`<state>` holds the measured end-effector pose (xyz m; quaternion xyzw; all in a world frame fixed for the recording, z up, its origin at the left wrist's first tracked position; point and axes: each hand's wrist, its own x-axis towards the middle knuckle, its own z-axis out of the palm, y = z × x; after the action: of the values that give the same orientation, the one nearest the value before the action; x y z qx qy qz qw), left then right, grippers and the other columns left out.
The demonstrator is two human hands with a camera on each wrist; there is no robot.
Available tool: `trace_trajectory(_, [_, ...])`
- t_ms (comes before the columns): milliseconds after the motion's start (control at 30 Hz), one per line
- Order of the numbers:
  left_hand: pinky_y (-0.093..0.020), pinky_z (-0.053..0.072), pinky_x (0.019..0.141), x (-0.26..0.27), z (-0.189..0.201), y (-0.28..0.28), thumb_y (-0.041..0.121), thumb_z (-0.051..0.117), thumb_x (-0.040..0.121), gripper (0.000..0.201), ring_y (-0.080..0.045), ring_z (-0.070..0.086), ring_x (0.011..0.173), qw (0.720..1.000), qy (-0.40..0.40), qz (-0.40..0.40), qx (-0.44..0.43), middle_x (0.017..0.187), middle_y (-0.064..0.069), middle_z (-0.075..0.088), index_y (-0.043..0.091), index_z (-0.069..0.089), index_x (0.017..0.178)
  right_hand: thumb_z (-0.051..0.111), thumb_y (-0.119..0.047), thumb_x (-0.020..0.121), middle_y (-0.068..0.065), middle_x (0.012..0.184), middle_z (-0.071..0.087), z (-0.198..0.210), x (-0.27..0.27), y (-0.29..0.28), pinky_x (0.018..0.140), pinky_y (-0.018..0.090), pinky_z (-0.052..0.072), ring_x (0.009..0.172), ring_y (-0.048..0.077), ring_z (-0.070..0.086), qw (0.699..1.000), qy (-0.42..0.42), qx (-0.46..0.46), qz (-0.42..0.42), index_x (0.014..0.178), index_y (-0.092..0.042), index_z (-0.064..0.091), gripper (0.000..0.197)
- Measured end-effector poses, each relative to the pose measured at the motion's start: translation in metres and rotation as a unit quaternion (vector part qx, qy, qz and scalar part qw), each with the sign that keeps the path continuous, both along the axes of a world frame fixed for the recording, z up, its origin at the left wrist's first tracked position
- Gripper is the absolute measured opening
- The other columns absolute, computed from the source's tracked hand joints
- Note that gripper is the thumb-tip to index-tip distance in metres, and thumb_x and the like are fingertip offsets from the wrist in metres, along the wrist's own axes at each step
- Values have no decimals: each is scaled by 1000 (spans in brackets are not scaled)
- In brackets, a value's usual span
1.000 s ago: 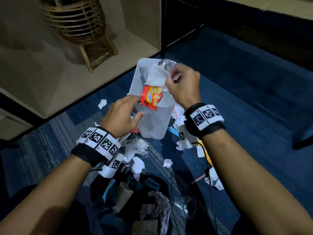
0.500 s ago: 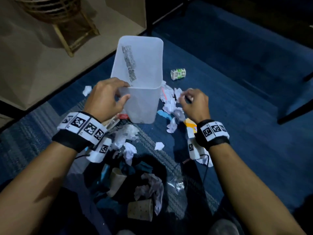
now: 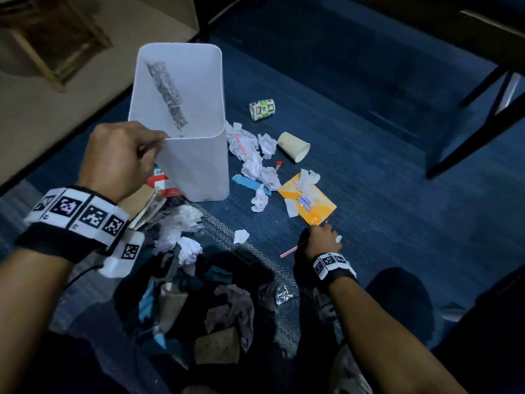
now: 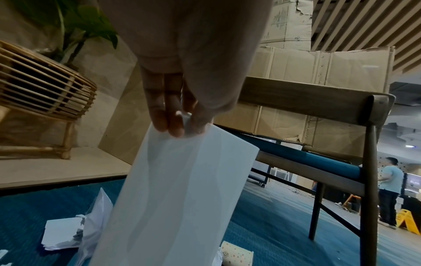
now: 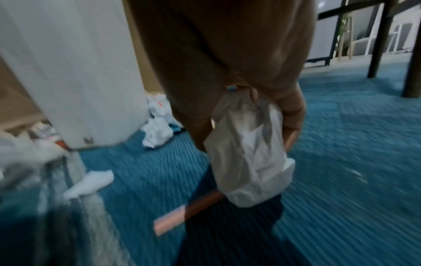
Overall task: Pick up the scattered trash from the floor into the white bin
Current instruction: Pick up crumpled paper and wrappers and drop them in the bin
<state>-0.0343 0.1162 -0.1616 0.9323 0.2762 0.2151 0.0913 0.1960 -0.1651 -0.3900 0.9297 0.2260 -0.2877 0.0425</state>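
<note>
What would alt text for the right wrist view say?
The right hand grips a crumpled white paper wad just above blue carpet, a pink straw below it and the white bin at left.

The carpet [image 3: 369, 137] is deep blue with fine ribbing. The bin [image 3: 196, 166] is plain white with a grey speckled strip inside. An orange packet [image 3: 312, 203] carries blue lettering, the straw [image 3: 292, 249] is pink, and the wristbands [image 3: 76, 211] show black-and-white square codes.
</note>
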Motion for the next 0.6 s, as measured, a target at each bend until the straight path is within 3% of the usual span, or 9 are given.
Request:
trace_trajectory(100, [-41,57,78,-1,-1,3,2,66,83,21,-35,69,80,1000,-8,5,-5,90,-18,74,6,77,101,64,-13,89,22,124,55,18,2,24,94,53,50,122,44,49,994,-25,106,12,114,-4,65,26])
trace_trajectory(167, [-40,57,79,-3,-2,5,7,67,84,19,-33,70,81,1000,-12,10,-12,91,-14,75,8,77,100,65,-13,85,21,106,63,51,-1,51,84,38,51,106,41,59,968,-35,249,5,99,-4,70,18])
trace_trajectory(267, [-38,57,72,-4,1,3,21,68,85,14,-26,66,72,999,-33,19,-18,91,-6,72,14,75,95,70,-17,81,14,94,68,132,-10,100,77,22,32,94,30,63,868,-75,489,23,89,-7,71,12])
trace_trajectory(367, [-36,53,63,-3,8,-4,26,66,85,12,-20,60,62,998,-55,21,-2,85,-1,66,15,71,86,74,-24,83,7,101,67,213,-23,147,82,24,42,97,24,62,736,-126,661,72,90,-11,72,15])
trace_trajectory(433, [-36,53,62,-4,12,-8,29,65,86,14,-20,60,64,998,-53,16,6,83,0,65,16,70,84,76,-26,83,8,110,66,247,-33,176,87,16,44,103,24,62,676,-131,718,107,94,-9,74,20])
trace_trajectory(500, [-38,53,65,-7,10,-8,31,64,87,15,-21,62,70,999,-45,18,9,88,0,65,17,69,89,77,-26,84,11,118,64,263,-44,200,87,1,34,108,26,60,658,-119,726,159,99,-8,74,23])
trace_trajectory(533, [-38,54,68,-10,7,-6,31,63,87,16,-23,63,74,999,-40,21,9,93,0,65,17,70,93,77,-26,84,13,121,63,264,-50,211,87,-1,33,110,27,59,664,-99,717,187,102,-9,74,26])
trace_trajectory(600, [-41,55,72,-15,1,0,29,62,88,18,-24,65,82,999,-33,25,2,99,2,67,18,72,98,76,-32,83,13,129,62,257,-58,226,95,8,37,118,29,55,703,-60,664,248,111,-12,72,34])
